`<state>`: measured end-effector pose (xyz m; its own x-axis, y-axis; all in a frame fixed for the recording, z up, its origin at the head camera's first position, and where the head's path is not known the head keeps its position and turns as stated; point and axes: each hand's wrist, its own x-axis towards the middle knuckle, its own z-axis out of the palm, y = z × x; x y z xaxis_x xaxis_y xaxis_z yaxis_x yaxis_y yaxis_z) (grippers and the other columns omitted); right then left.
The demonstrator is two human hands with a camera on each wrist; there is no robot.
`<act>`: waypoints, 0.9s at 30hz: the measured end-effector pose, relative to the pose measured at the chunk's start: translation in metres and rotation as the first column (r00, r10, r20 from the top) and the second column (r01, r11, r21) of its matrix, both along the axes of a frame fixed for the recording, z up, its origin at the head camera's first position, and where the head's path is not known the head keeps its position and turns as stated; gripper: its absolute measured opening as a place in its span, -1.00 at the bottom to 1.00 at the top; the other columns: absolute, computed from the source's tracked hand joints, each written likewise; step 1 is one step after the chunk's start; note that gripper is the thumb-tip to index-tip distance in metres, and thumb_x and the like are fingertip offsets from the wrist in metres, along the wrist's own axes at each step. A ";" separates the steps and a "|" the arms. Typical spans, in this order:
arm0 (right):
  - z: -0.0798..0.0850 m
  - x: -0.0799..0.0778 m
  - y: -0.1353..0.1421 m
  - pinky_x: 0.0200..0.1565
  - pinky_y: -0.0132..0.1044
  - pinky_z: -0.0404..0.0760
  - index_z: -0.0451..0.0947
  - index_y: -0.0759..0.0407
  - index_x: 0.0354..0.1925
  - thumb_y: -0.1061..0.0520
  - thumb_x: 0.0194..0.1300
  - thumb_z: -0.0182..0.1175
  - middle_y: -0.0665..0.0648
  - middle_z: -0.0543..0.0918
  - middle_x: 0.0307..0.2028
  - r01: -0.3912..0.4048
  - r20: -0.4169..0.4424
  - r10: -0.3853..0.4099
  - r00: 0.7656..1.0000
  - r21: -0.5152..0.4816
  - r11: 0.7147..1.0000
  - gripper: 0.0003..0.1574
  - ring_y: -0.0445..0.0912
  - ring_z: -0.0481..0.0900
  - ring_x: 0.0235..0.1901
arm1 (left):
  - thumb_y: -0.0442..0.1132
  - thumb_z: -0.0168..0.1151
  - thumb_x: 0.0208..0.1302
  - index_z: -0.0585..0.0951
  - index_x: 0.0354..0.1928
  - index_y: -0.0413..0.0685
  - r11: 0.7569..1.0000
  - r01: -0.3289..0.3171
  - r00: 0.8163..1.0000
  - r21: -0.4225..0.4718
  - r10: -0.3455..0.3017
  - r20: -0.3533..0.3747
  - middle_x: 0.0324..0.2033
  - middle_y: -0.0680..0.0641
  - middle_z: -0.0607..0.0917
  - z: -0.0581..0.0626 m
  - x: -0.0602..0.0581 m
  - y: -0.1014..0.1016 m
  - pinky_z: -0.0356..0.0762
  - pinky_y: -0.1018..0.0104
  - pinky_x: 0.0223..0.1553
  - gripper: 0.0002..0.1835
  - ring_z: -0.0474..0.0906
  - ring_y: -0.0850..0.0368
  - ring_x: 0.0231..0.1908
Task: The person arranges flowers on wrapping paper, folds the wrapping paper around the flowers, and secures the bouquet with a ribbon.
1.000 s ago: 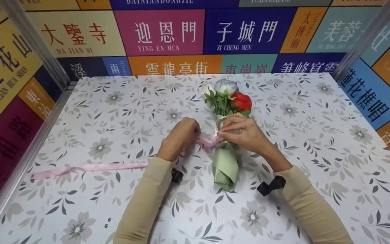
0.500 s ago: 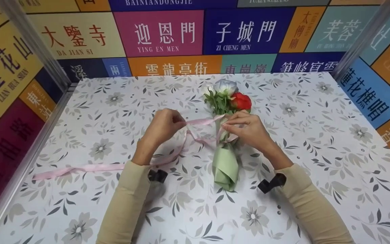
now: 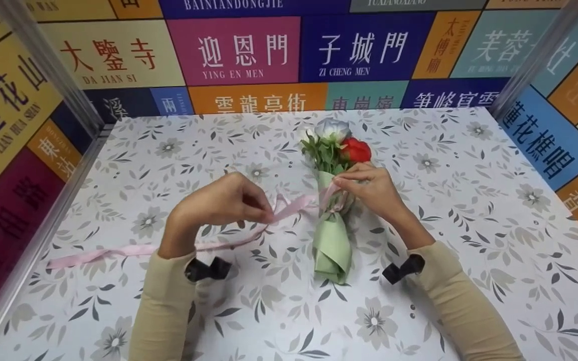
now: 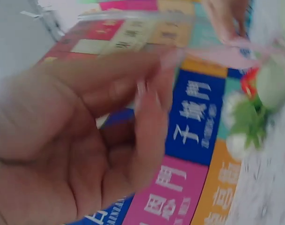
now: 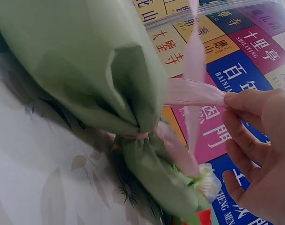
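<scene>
A bouquet in green wrapping paper lies on the table, its white, pale blue and red flowers toward the back. Pink ribbon cinches the paper at its waist. To the left of the bouquet my left hand pinches one length of ribbon between thumb and fingertip; the left wrist view shows that pinch, blurred. Over the upper wrap, my right hand pinches another piece of the ribbon between thumb and forefinger, its other fingers loosely bent. Both pieces run taut or nearly so from the tied waist.
The ribbon's long tail trails leftward over the flower-patterned tablecloth. Coloured panels with printed characters stand behind the table and along both sides. Black wrist mounts sit at each sleeve's cuff.
My left hand has moved left, away from the bouquet, drawing out ribbon, and lately dipped lower. My right hand stays near the wrap, still pinching ribbon. The bouquet has hardly shifted.
</scene>
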<state>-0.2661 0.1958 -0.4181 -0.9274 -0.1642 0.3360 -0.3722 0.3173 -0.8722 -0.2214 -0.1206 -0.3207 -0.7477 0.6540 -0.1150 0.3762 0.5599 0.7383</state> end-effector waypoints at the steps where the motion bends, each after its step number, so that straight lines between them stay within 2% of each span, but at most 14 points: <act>1: -0.001 -0.001 0.000 -0.13 -0.36 0.37 0.81 0.24 -0.24 0.22 0.19 0.44 0.25 0.71 -0.36 -0.001 -0.002 0.001 1.000 0.001 1.000 -0.85 -0.15 0.48 -0.25 | -0.23 0.41 0.24 0.81 -0.30 -0.03 0.998 0.053 0.998 0.021 -0.054 0.019 -0.44 -0.03 0.77 0.001 0.001 0.001 0.61 0.36 -0.48 -0.93 0.53 0.25 -0.55; 3: -0.002 -0.002 -0.001 -0.13 -0.37 0.37 0.81 0.23 -0.24 0.22 0.18 0.44 0.26 0.72 -0.36 -0.004 0.003 0.004 1.000 0.006 1.000 -0.85 -0.15 0.48 -0.24 | -0.22 0.40 0.26 0.81 -0.27 -0.04 0.990 0.125 0.991 0.057 -0.128 0.046 -0.40 -0.05 0.79 0.001 0.003 0.003 0.62 0.36 -0.48 -0.91 0.55 0.25 -0.53; 5: -0.002 -0.002 -0.002 -0.12 -0.37 0.37 0.81 0.25 -0.24 0.22 0.18 0.44 0.29 0.72 -0.35 -0.005 0.006 0.005 1.000 0.008 1.000 -0.85 -0.15 0.48 -0.24 | -0.24 0.37 0.29 0.80 -0.24 -0.06 0.990 0.113 0.990 0.086 -0.119 0.070 -0.37 -0.07 0.79 0.001 0.002 0.008 0.64 0.35 -0.48 -0.90 0.58 0.22 -0.50; 7: -0.002 -0.001 -0.003 -0.12 -0.38 0.37 0.80 0.26 -0.24 0.22 0.19 0.44 0.30 0.71 -0.34 -0.002 0.009 0.002 1.000 0.015 1.000 -0.84 -0.16 0.48 -0.24 | -0.26 0.32 0.32 0.78 -0.20 -0.10 0.993 -0.001 0.995 0.120 -0.011 0.098 -0.37 -0.07 0.77 -0.002 -0.001 0.013 0.64 0.35 -0.49 -0.89 0.59 0.19 -0.47; 9: 0.000 0.000 -0.004 -0.12 -0.39 0.36 0.79 0.30 -0.23 0.25 0.19 0.43 0.32 0.71 -0.34 0.008 0.014 -0.008 1.000 0.017 1.000 -0.84 -0.17 0.46 -0.24 | -0.27 0.27 0.37 0.74 -0.16 -0.14 0.971 -0.171 0.980 0.168 0.150 0.135 -0.37 -0.09 0.75 -0.005 -0.007 0.021 0.65 0.35 -0.50 -0.87 0.62 0.15 -0.44; 10: 0.001 0.001 -0.004 -0.12 -0.40 0.35 0.78 0.32 -0.22 0.27 0.19 0.42 0.32 0.71 -0.34 0.013 0.016 -0.013 1.000 0.022 1.000 -0.84 -0.17 0.45 -0.24 | -0.28 0.23 0.40 0.71 -0.14 -0.18 0.944 -0.261 0.959 0.202 0.230 0.163 -0.35 -0.12 0.76 -0.007 -0.011 0.026 0.66 0.35 -0.49 -0.86 0.64 0.12 -0.41; 12: 0.005 0.004 -0.005 -0.12 -0.41 0.34 0.77 0.37 -0.22 0.32 0.19 0.40 0.34 0.70 -0.34 0.022 0.024 -0.022 0.999 0.030 0.999 -0.83 -0.17 0.44 -0.25 | -0.27 0.14 0.47 0.62 -0.08 -0.23 0.870 -0.407 0.908 0.277 0.354 0.223 -0.27 -0.20 0.78 -0.010 -0.018 0.035 0.69 0.35 -0.43 -0.83 0.71 0.01 -0.32; 14: 0.010 0.008 -0.007 -0.12 -0.42 0.33 0.75 0.43 -0.21 0.36 0.19 0.38 0.37 0.69 -0.34 0.027 0.033 -0.029 0.999 0.040 0.999 -0.82 -0.17 0.43 -0.25 | -0.25 0.03 0.54 0.51 -0.05 -0.24 0.794 -0.486 0.870 0.366 0.400 0.288 -0.11 -0.27 0.78 -0.012 -0.024 0.044 0.73 0.32 -0.33 -0.82 0.77 -0.08 -0.20; 15: 0.013 0.010 -0.008 -0.12 -0.42 0.33 0.74 0.46 -0.20 0.37 0.20 0.37 0.38 0.69 -0.34 0.028 0.036 -0.029 0.999 0.045 0.999 -0.82 -0.17 0.43 -0.25 | -0.25 -0.03 0.56 0.45 -0.04 -0.22 0.759 -0.499 0.863 0.417 0.394 0.316 -0.01 -0.29 0.75 -0.012 -0.026 0.047 0.74 0.30 -0.26 -0.83 0.76 -0.13 -0.11; 17: 0.018 0.014 -0.010 -0.14 -0.42 0.33 0.73 0.49 -0.20 0.37 0.21 0.35 0.38 0.69 -0.34 0.020 0.034 -0.022 0.999 0.048 0.999 -0.81 -0.18 0.43 -0.25 | -0.25 -0.12 0.59 0.36 -0.08 -0.17 0.684 -0.489 0.870 0.541 0.340 0.356 0.12 -0.33 0.68 -0.012 -0.028 0.052 0.74 0.22 -0.11 -0.87 0.71 -0.22 0.03; 20: 0.018 0.013 -0.009 -0.14 -0.41 0.33 0.74 0.45 -0.19 0.35 0.21 0.36 0.39 0.69 -0.33 0.014 0.031 -0.016 0.999 0.056 0.998 -0.81 -0.19 0.43 -0.25 | -0.27 -0.20 0.61 0.31 -0.14 -0.11 0.578 -0.391 0.919 0.716 0.195 0.344 0.21 -0.35 0.60 -0.009 -0.026 0.054 0.68 0.09 0.06 -0.89 0.65 -0.24 0.14; 22: 0.013 0.010 -0.007 -0.13 -0.40 0.34 0.76 0.39 -0.20 0.31 0.22 0.38 0.37 0.70 -0.33 0.013 0.028 -0.014 0.999 0.058 0.998 -0.82 -0.20 0.43 -0.24 | -0.30 -0.20 0.61 0.33 -0.15 -0.11 0.521 -0.316 0.947 0.793 0.117 0.300 0.16 -0.31 0.66 -0.006 -0.024 0.052 0.66 0.06 0.10 -0.88 0.65 -0.17 0.14; 24: 0.007 0.005 -0.004 -0.13 -0.39 0.36 0.78 0.32 -0.20 0.27 0.21 0.40 0.36 0.70 -0.31 0.014 0.032 -0.016 0.999 0.060 0.998 -0.83 -0.19 0.45 -0.23 | -0.34 -0.20 0.59 0.38 -0.15 -0.12 0.476 -0.265 0.962 0.839 0.065 0.267 0.07 -0.24 0.71 -0.003 -0.020 0.049 0.66 0.08 0.08 -0.86 0.66 -0.10 0.10; 27: 0.001 0.001 0.000 -0.12 -0.38 0.37 0.80 0.25 -0.22 0.21 0.21 0.43 0.31 0.71 -0.32 0.011 0.032 -0.013 0.999 0.053 0.999 -0.84 -0.17 0.46 -0.22 | -0.40 -0.18 0.55 0.43 -0.14 -0.14 0.422 -0.238 0.968 0.875 0.028 0.250 -0.11 -0.10 0.72 0.001 -0.017 0.044 0.66 0.18 -0.01 -0.84 0.64 -0.01 -0.02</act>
<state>-0.2652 0.1954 -0.4166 -0.9397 -0.1695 0.2969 -0.3398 0.3674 -0.8658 -0.2380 -0.0770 -0.3197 -0.8700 0.3592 0.3377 0.1711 -0.4224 0.8901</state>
